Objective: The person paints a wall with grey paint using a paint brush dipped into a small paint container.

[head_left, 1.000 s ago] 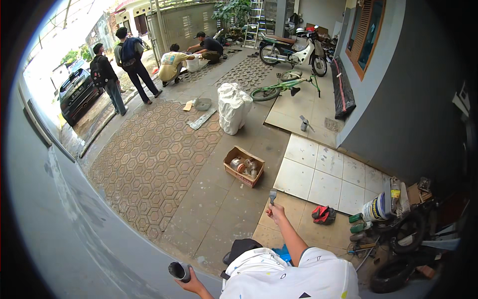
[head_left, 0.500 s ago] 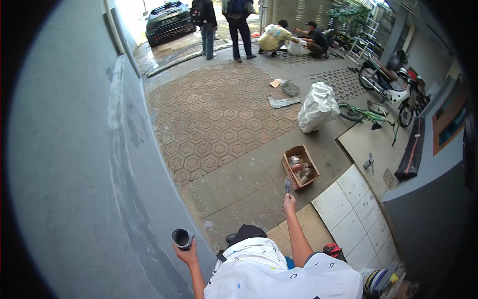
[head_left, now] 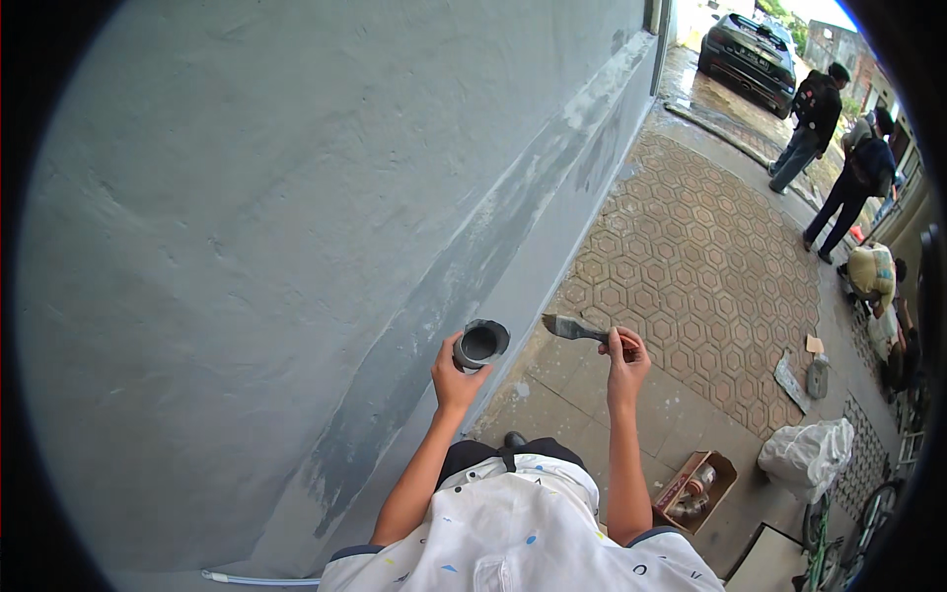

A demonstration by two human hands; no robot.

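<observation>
My left hand (head_left: pixel 457 378) is wrapped round a small cup of dark grey paint (head_left: pixel 480 343), its open mouth facing up. Across from it, my right hand (head_left: pixel 625 357) grips a paintbrush (head_left: pixel 577 329) by the handle, its bristles pointing left toward the cup but apart from it. Both are held in front of my body, beside the grey wall (head_left: pixel 296 197). Along the wall runs a darker, patchy grey band (head_left: pixel 424 296), with a lighter painted strip below it.
A cardboard box (head_left: pixel 695 491) with jars stands on the floor to my right. Beyond it are a white sack (head_left: pixel 807 459), a grey tray (head_left: pixel 817 378) and bicycles (head_left: pixel 878 513). Several people (head_left: pixel 804 128) stand or crouch farther off, near a dark car (head_left: pixel 747 61).
My view has turned left toward the wall. The right hand has brought the paintbrush from near the cardboard box up close to the cup, which the left hand still holds.
</observation>
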